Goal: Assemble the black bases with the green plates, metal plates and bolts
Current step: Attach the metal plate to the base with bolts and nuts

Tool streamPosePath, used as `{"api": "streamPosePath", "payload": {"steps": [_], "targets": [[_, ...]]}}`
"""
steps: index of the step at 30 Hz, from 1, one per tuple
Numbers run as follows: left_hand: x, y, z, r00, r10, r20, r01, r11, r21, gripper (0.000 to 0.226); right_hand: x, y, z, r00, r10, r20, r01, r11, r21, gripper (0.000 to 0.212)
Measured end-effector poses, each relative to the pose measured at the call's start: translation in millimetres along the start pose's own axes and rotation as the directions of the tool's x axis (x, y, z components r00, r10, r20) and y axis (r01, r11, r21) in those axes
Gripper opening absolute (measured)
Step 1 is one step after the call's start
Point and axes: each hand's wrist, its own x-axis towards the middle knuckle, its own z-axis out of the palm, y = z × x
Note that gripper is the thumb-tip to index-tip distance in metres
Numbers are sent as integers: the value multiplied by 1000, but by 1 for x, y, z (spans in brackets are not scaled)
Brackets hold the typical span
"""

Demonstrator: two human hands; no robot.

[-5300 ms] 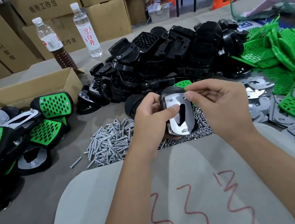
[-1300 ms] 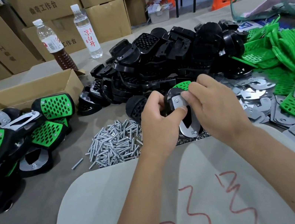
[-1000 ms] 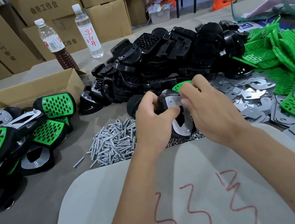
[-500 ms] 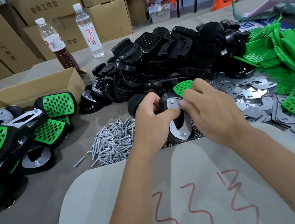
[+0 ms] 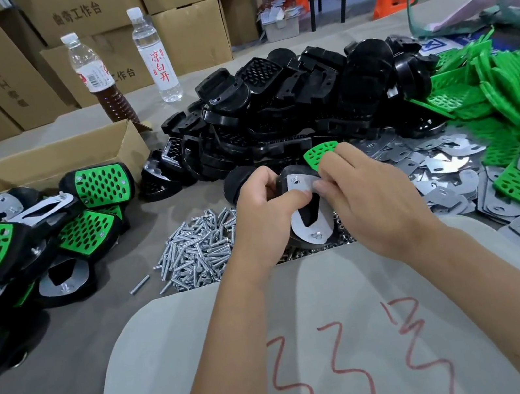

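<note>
My left hand (image 5: 264, 210) grips a black base (image 5: 283, 179) with a metal plate (image 5: 308, 226) lying on it, thumb pressed on the plate's upper end. My right hand (image 5: 365, 199) pinches at the plate's top edge, where its fingertips hide what they hold. A bolt end shows at the plate's lower hole. A green plate (image 5: 320, 154) peeks out behind my right fingers. Loose bolts (image 5: 198, 248) lie in a heap to the left of my hands. Black bases (image 5: 298, 107) are piled behind.
Finished assemblies (image 5: 34, 234) lie at the left by an open cardboard box (image 5: 40, 164). Green plates (image 5: 509, 93) and metal plates (image 5: 446, 165) are heaped at the right. Two bottles (image 5: 156, 56) stand at the back before stacked cartons. A white sheet with red marks (image 5: 330, 357) covers the near table.
Both hands stay on the same base and plate. Over the last second the piece shifted slightly while my right fingers kept working at the plate's top end.
</note>
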Motion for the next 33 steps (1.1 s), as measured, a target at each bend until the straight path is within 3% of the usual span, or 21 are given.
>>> {"api": "streamPosePath", "payload": {"steps": [3, 6, 10, 13, 17, 19, 24, 30, 33], "targets": [[1, -2, -2, 1000, -2, -3, 2, 1000, 23, 35, -1, 0, 2, 998, -26, 63, 25, 1000, 10, 20], [1, -3, -3, 1000, 8, -8, -8, 1000, 27, 33, 0, -5, 2, 1000, -24, 18, 24, 1000, 10, 23], [3, -2, -4, 999, 23, -39, -21, 999, 32, 32, 0, -4, 6, 998, 66, 24, -68, 995, 79, 29], [4, -2, -5, 979, 47, -196, -33, 997, 71, 34, 2, 9, 1, 988, 100, 121, -120, 978, 170, 25], [6, -4, -8, 894, 88, -439, -44, 993, 109, 30, 0, 17, -7, 935, 54, 351, -83, 994, 69, 6], [8, -5, -11, 864, 69, -499, -31, 996, 85, 27, 0, 15, -8, 903, 71, 423, -97, 994, 41, 7], [9, -7, -13, 868, -15, -496, 1, 1000, -29, 26, 2, 9, -5, 903, 109, 416, -135, 990, 35, 7], [8, -7, -10, 875, -39, -482, 21, 999, -42, 27, 1, 3, -6, 903, 109, 417, -137, 990, 38, 13], [8, -7, -9, 888, -41, -459, 22, 999, -47, 30, 0, 3, -3, 960, 133, 247, -187, 959, 214, 13]]}}
